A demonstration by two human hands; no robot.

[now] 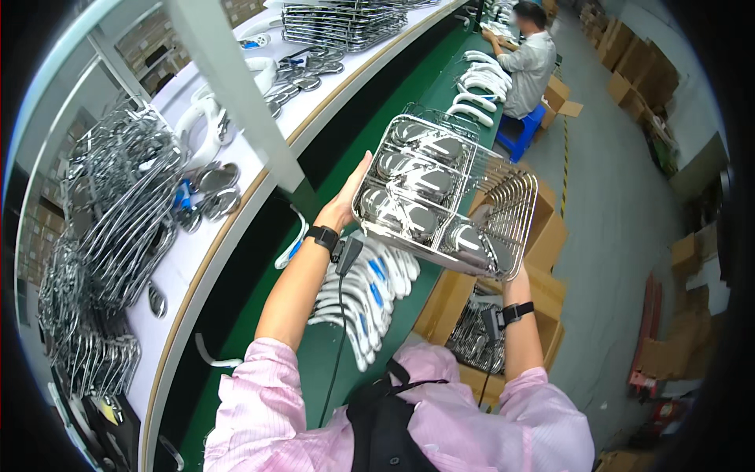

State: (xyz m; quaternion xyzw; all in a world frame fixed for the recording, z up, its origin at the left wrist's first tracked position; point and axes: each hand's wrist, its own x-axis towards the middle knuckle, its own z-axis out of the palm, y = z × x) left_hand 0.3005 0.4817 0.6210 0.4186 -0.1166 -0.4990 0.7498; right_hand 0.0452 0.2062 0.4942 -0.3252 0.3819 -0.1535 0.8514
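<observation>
Both the left hand point(343, 201) and right hand point(517, 285) grip the rack point(417, 245) aloft over the green bench point(318, 360) and carton point(554, 289), discs point(429, 182) already inside though glare hides how many, not yet set down, with the white table point(189, 271) edging the left and the aisle point(602, 275) open on the right.

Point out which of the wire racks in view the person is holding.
The chrome rack between the left hand and right hand, with shiny rounded metal pieces inside; the stacked wire racks rest on the white table, touched by neither hand.
</observation>
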